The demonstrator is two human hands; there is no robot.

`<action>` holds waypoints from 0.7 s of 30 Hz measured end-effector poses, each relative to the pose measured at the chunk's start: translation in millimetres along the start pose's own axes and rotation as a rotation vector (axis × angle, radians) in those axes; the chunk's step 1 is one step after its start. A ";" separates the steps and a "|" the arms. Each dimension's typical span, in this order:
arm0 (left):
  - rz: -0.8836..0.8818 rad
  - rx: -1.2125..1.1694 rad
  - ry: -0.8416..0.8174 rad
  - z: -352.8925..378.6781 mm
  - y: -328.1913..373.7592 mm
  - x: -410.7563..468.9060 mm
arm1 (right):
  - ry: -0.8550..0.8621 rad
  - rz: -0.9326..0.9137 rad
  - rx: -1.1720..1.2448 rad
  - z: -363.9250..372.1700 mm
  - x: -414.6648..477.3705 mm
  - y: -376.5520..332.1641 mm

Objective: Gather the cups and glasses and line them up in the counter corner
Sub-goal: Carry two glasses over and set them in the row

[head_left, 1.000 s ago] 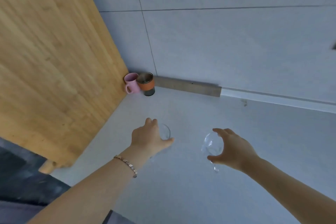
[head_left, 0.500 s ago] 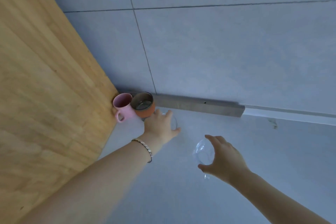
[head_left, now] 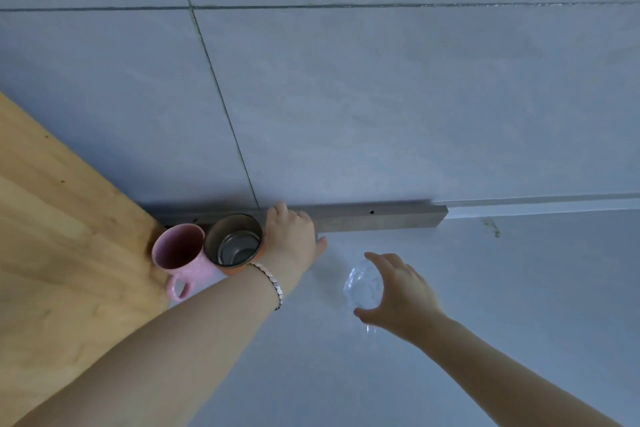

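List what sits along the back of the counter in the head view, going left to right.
Wooden side panel → pink ceramic mug → orange-banded cup with metal inside → left hand → clear glass held by the right hand.

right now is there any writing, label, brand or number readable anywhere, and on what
None can be read. The pink mug, the orange cup with its metal inside, the clear glass in the right hand, the wall tiles and the wooden panel all show plain surfaces. The left hand hides whatever it holds.
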State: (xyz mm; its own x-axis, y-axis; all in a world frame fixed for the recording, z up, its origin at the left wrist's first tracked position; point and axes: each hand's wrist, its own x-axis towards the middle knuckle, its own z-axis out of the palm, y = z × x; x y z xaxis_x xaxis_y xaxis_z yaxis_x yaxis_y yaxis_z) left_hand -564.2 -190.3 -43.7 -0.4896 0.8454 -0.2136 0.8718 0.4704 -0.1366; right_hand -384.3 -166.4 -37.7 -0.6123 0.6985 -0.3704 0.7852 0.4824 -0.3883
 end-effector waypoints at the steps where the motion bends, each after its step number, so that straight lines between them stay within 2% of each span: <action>1: 0.035 -0.008 0.019 1.2 -5.6 1.3 | 0.002 0.007 0.003 1.4 5.4 -2.5; 4: 0.216 -0.110 0.053 7.8 -32.8 2.3 | 0.021 0.020 0.021 4.7 25.7 -10.8; 7: 0.351 -0.244 -0.015 11.1 -60.3 4.3 | 0.049 0.018 0.038 6.3 48.1 -22.4; 15: 0.414 -0.222 -0.023 20.0 -84.1 3.2 | 0.097 0.070 0.137 11.7 76.8 -43.9; 18: 0.402 -0.228 0.070 25.2 -81.7 2.3 | 0.117 0.095 0.160 16.3 75.4 -45.3; 21: 0.345 -0.207 0.097 27.0 -80.0 1.2 | 0.095 0.076 0.125 16.8 74.1 -48.1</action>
State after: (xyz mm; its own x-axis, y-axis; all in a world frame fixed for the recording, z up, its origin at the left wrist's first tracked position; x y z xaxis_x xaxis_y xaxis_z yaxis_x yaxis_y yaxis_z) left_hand -634.9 -233.7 -59.1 -0.1729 0.9776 -0.1196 0.9740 0.1878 0.1269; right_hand -469.0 -146.7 -60.6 -0.5357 0.7800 -0.3236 0.8075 0.3611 -0.4664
